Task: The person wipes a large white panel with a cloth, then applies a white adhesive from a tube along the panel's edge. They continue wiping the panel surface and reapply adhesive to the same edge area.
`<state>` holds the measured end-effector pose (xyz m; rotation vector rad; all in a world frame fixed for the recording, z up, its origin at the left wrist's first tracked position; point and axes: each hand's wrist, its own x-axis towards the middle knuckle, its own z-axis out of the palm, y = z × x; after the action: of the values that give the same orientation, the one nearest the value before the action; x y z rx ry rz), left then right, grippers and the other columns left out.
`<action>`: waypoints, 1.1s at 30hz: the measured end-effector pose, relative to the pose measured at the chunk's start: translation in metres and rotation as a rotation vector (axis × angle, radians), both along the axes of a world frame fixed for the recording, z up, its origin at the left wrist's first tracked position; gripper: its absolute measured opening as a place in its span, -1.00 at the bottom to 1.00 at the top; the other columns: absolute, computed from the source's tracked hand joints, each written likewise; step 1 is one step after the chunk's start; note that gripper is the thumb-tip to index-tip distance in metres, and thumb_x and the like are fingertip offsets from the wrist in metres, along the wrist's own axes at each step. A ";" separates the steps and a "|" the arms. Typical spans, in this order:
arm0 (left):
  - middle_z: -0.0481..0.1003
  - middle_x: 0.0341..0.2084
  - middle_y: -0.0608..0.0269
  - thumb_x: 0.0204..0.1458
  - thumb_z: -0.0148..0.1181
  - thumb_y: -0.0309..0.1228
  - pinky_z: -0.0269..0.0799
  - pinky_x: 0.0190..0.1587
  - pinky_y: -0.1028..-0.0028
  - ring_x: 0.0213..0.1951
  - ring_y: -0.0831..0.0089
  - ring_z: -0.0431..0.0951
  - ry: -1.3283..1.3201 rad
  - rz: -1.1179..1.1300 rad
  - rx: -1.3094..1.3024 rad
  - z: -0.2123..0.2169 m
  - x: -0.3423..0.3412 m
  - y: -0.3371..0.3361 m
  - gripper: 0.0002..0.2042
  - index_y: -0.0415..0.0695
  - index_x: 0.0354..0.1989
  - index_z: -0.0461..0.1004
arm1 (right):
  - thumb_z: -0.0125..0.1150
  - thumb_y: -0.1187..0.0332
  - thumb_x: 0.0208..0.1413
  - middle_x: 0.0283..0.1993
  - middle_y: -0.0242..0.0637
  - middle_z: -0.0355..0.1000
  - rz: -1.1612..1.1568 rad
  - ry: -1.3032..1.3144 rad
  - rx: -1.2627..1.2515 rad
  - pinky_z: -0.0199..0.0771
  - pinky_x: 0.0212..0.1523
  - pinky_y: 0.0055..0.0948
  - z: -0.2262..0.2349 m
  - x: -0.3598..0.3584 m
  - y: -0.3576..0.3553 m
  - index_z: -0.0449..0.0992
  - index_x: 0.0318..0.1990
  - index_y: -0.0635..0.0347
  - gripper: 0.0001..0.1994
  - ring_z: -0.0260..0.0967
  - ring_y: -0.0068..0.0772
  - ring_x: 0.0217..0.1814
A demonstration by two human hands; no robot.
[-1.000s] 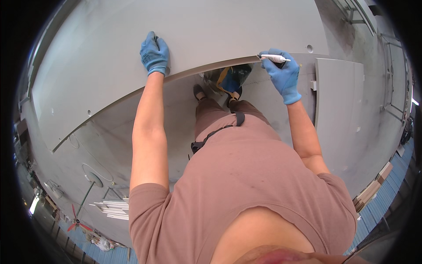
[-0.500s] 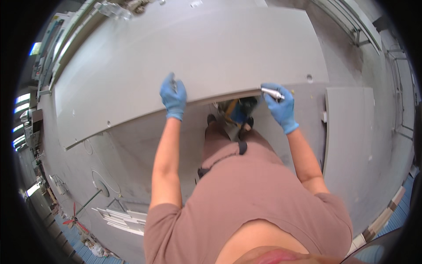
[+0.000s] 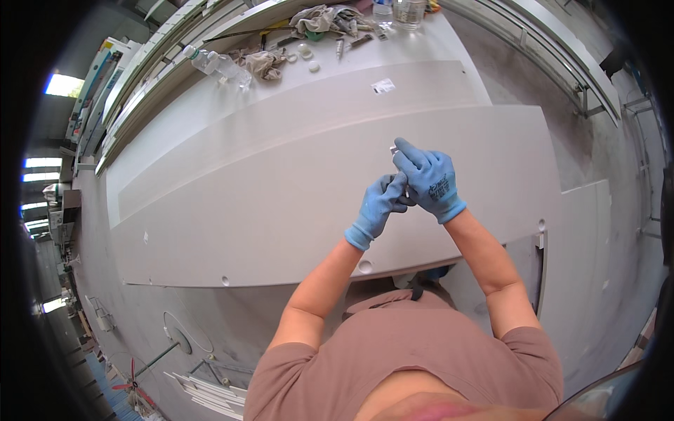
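My two hands, in blue gloves, meet above a large light-grey panel (image 3: 295, 203). The right hand (image 3: 434, 179) is closed around a slim white pen-like tube (image 3: 393, 149), whose end shows past the fingertips. Its remaining length is mostly hidden by the gloves. Close against it on the left, my left hand (image 3: 382, 203) has its fingers pinched together at the lower side of the right hand. What those fingers grip is covered. The panel has round holes along its near edge, one hole (image 3: 365, 266) lying below my left wrist.
Beyond the panel lies another grey panel with a white label (image 3: 383, 86). Along the far side are plastic bottles (image 3: 228, 69), crumpled rags (image 3: 324, 22), a clear jar (image 3: 408, 12) and small white caps (image 3: 313, 67). A floor stand (image 3: 184, 342) is at lower left.
My hands came together from wide apart over the near edge and moved farther over the panel. The tube went with my right hand. The view shifted, showing the far-side clutter.
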<state>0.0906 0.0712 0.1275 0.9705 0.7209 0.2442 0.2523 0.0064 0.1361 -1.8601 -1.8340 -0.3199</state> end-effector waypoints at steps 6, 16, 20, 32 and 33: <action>0.59 -0.24 0.20 0.39 0.16 -0.08 0.55 -0.25 0.50 -0.23 0.40 0.69 -0.054 -0.002 -0.028 -0.035 0.005 0.129 -0.61 -0.24 -0.01 0.52 | 0.37 0.26 -0.15 0.31 -0.18 0.51 -0.065 -0.033 -0.117 0.53 -0.19 -0.28 -0.020 0.003 0.119 0.54 -0.01 0.12 -0.54 0.60 -0.30 -0.20; 0.63 -0.27 0.20 0.31 0.24 -0.12 0.50 -0.30 0.54 -0.31 0.48 0.67 -0.001 0.044 -0.188 -0.054 0.045 0.247 -0.64 -0.24 -0.08 0.57 | 0.35 0.39 -0.03 0.39 0.04 0.42 -0.300 0.195 -0.101 0.62 -0.13 -0.15 -0.029 0.023 0.213 0.48 0.08 0.14 -0.55 0.61 0.04 -0.10; 0.70 -0.28 0.23 0.28 0.26 -0.12 0.48 -0.31 0.52 -0.32 0.51 0.68 0.049 0.061 0.068 -0.074 0.077 0.315 -0.67 -0.18 -0.14 0.61 | 0.36 0.44 0.03 0.34 0.09 0.44 -0.404 0.405 -0.003 0.65 -0.10 -0.28 -0.072 0.031 0.198 0.48 0.24 0.25 -0.45 0.62 -0.04 -0.07; 0.69 -0.21 -0.17 0.15 0.24 -0.05 0.54 0.03 0.11 -0.11 -0.12 0.68 0.518 0.152 0.908 -0.134 0.167 0.492 -0.57 -0.26 -0.18 0.68 | 0.26 0.55 0.23 0.00 -0.14 0.63 -0.500 1.061 0.170 0.66 -0.02 -0.39 -0.142 0.046 0.166 0.66 0.01 0.33 -0.78 0.61 -0.36 0.01; 0.69 -0.19 -0.16 0.16 0.24 -0.05 0.54 0.04 0.12 -0.09 -0.10 0.68 0.503 0.182 0.945 -0.134 0.163 0.491 -0.57 -0.25 -0.18 0.68 | 0.26 0.56 0.23 0.00 -0.14 0.63 -0.499 1.041 0.176 0.67 -0.02 -0.40 -0.141 0.045 0.165 0.66 0.01 0.33 -0.78 0.61 -0.36 0.01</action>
<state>0.2532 0.5623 -0.0064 1.9056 1.1944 0.5351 0.2970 0.1718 -0.0052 -1.7980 -0.6278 0.2874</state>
